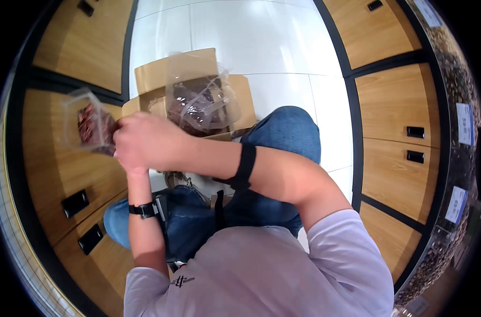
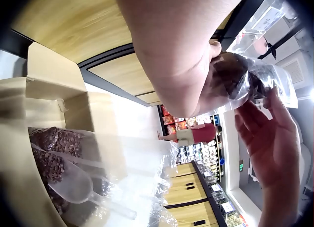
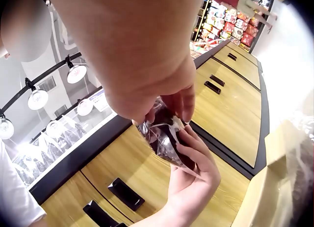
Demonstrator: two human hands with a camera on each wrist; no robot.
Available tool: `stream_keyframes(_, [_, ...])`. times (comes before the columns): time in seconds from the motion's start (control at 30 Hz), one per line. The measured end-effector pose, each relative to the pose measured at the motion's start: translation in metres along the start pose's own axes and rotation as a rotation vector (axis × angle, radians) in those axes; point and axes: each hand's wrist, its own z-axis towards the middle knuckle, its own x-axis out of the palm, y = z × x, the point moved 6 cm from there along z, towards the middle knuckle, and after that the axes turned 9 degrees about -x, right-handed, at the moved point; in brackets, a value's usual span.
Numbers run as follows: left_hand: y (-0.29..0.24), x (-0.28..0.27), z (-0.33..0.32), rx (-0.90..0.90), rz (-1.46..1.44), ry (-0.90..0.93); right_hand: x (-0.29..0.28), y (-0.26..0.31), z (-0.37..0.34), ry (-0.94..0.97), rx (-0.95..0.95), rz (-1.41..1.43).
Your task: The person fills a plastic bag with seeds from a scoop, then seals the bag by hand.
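Wooden cabinets (image 1: 74,50) with dark frames and black handles flank the aisle on both sides, closing it in around the crouching person. Between them runs the pale tiled floor (image 1: 251,39). On it, near the left-hand cabinet fronts and just beyond the knees, sits an open cardboard box (image 1: 239,95), its flaps spread outward. The person's bent knee (image 1: 288,132) rises right beside it. A large clear bag (image 1: 198,100) of dark reddish pieces fills much of the box — its loose plastic stands up above the rim and covers part of the opening.

The right forearm crosses in front of the body, and the right hand (image 1: 150,140) largely hides the left hand (image 3: 191,183) in the head view. Both hands hold a smaller clear bag (image 1: 89,124) of dark red pieces, up beside the left cabinet fronts and apart from the box. The left grip is narrow, fingers and thumb curled round the bag; the right grip pinches its plastic with the fingertips.

A clear scoop (image 2: 73,185) lies in the box over the dark pieces. Smallest are the price labels (image 1: 465,124) on the clear bins along the right — well apart from the hands.
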Motion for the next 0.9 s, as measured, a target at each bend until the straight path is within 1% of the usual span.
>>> stream_keyframes(0.03, [-0.001, 0.012, -0.001, -0.174, -0.266, -0.044, -0.008, 0.000, 0.002, 0.009, 0.095, 0.073])
stream_keyframes(0.07, [-0.004, 0.018, -0.001, -0.245, -0.350, -0.078, -0.011, 0.000, -0.001, -0.003, 0.106, 0.065])
stream_keyframes(0.13, [-0.007, 0.022, 0.003, -0.281, -0.307, -0.084, -0.021, 0.002, -0.002, -0.178, 0.058, 0.159])
stream_keyframes(0.2, [-0.012, 0.022, 0.004, -0.310, -0.261, -0.096, -0.028, -0.005, 0.001, -0.189, 0.070, 0.187])
stream_keyframes(0.27, [-0.018, 0.019, 0.004, -0.339, -0.213, -0.116, -0.037, -0.014, 0.002, -0.224, 0.144, 0.315])
stream_keyframes(0.37, [-0.028, 0.014, 0.002, -0.385, -0.141, -0.146, -0.049, -0.020, 0.005, -0.243, 0.177, 0.390])
stream_keyframes(0.4, [-0.032, 0.012, 0.001, -0.398, -0.114, -0.162, -0.049, -0.023, 0.004, -0.248, 0.173, 0.396])
stream_keyframes(0.47, [-0.044, 0.002, 0.000, -0.424, -0.050, -0.194, -0.052, -0.020, 0.006, -0.316, 0.052, 0.385])
stream_keyframes(0.5, [-0.052, -0.006, -0.001, -0.425, -0.017, -0.205, -0.051, -0.018, 0.008, -0.315, 0.040, 0.396])
stream_keyframes(0.53, [-0.062, -0.026, -0.003, -0.414, -0.015, -0.213, -0.051, -0.018, 0.009, -0.308, 0.057, 0.433])
stream_keyframes(0.57, [-0.074, -0.047, 0.001, -0.354, -0.001, -0.082, -0.052, -0.019, 0.010, -0.299, 0.074, 0.466])
stream_keyframes(0.6, [-0.083, -0.054, 0.000, -0.295, 0.015, 0.049, -0.052, -0.017, 0.010, -0.294, 0.065, 0.472])
stream_keyframes(0.63, [-0.101, -0.020, -0.002, -0.319, 0.123, -0.152, -0.053, -0.018, 0.007, -0.300, 0.070, 0.471])
stream_keyframes(0.67, [-0.110, -0.029, 0.000, -0.312, 0.122, -0.160, -0.051, -0.018, 0.007, -0.303, 0.076, 0.472])
stream_keyframes(0.73, [-0.130, -0.016, -0.001, -0.353, 0.566, 0.124, -0.048, -0.017, 0.006, -0.329, 0.047, 0.473])
stream_keyframes(0.77, [-0.132, -0.018, -0.006, -0.329, 0.634, 0.064, -0.049, -0.017, 0.005, -0.358, 0.022, 0.464])
stream_keyframes(0.8, [-0.137, 0.007, -0.012, -0.326, 0.636, 0.055, -0.048, -0.017, 0.005, -0.356, 0.017, 0.472])
stream_keyframes(0.83, [-0.144, 0.031, -0.015, -0.275, 0.637, 0.073, -0.049, -0.015, 0.005, -0.353, -0.016, 0.476])
stream_keyframes(0.87, [-0.148, 0.043, -0.017, -0.222, 0.638, 0.092, -0.052, -0.014, 0.003, -0.349, -0.051, 0.479])
stream_keyframes(0.9, [-0.150, 0.035, -0.019, -0.204, 0.634, 0.078, -0.054, -0.012, 0.003, -0.332, -0.060, 0.492])
